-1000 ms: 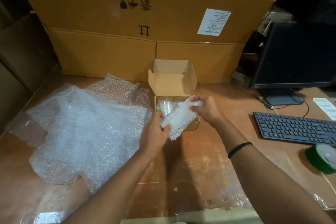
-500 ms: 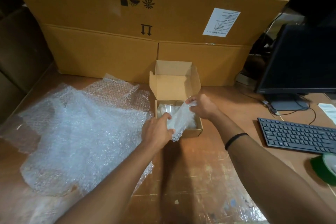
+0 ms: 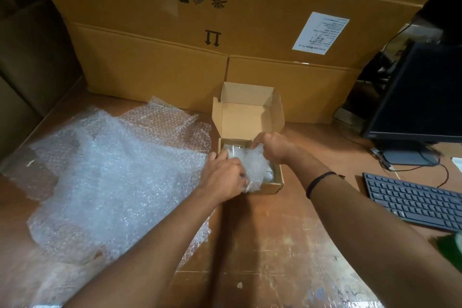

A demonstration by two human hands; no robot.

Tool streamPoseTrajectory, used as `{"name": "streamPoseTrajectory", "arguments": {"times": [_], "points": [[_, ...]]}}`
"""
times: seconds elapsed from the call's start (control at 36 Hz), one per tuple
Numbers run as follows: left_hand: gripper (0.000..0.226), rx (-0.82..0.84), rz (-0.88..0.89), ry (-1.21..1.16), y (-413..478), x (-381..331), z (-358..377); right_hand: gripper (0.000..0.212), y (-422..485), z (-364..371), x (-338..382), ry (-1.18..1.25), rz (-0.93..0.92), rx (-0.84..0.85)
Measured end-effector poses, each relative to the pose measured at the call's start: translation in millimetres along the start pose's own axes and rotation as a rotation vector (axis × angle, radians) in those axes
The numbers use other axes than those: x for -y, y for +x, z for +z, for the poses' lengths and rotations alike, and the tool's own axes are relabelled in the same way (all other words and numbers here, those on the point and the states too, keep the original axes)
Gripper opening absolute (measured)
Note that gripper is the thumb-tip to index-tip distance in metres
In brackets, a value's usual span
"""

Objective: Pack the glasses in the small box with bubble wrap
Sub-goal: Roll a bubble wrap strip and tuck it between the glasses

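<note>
Now both hands grip the bundle [image 3: 255, 166] lengthwise over the box [image 3: 273, 186]: left hand [image 3: 225, 175] at its near end, right hand [image 3: 271, 147] at its far end.

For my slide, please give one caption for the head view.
Both hands press a crumpled bubble-wrap bundle into the small open cardboard box.

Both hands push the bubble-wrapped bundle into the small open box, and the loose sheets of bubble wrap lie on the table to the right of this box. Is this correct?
One detail is wrong. In the head view, the loose bubble wrap sheets lie to the left of the small box, not the right; the keyboard is on the right. The rest holds: the left hand and right hand grip the wrapped bundle at the open box.
</note>
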State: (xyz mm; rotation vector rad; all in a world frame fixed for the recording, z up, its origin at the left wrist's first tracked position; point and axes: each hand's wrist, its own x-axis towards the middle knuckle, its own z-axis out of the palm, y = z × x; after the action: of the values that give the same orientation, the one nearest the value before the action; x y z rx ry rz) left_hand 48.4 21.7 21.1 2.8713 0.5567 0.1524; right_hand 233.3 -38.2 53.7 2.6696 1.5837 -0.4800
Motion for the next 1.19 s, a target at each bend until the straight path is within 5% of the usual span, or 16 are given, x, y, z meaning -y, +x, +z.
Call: {"name": "streamPoseTrajectory", "arguments": {"times": [0.39,0.56,0.72,0.97,1.06,1.19], "points": [[0.043,0.288,0.011,-0.009,1.5,-19.2,2.4,0.041,12.1,11.0,3.0,0.003,-0.100,-0.042],[0.043,0.248,-0.017,-0.027,3.3,-20.2,5.9,0.020,11.9,22.5,1.5,-0.078,-0.067,-0.126],[0.043,0.020,-0.030,-0.113,-2.3,-19.6,14.1,0.033,9.1,20.9,-0.1,-0.271,-0.142,-0.033],[0.069,0.230,-0.027,0.064,-2.2,-24.7,9.3,0.056,0.4,-12.3,-4.8,0.292,-0.074,-0.016],[0.072,0.245,-0.056,0.065,-0.7,-26.2,7.2,0.039,-2.3,-15.3,-10.2,0.301,-0.069,0.021],[0.069,-0.009,-0.124,-0.068,-6.8,-31.1,11.0,0.027,1.1,-5.8,-9.4,0.127,-0.080,0.045]]}}
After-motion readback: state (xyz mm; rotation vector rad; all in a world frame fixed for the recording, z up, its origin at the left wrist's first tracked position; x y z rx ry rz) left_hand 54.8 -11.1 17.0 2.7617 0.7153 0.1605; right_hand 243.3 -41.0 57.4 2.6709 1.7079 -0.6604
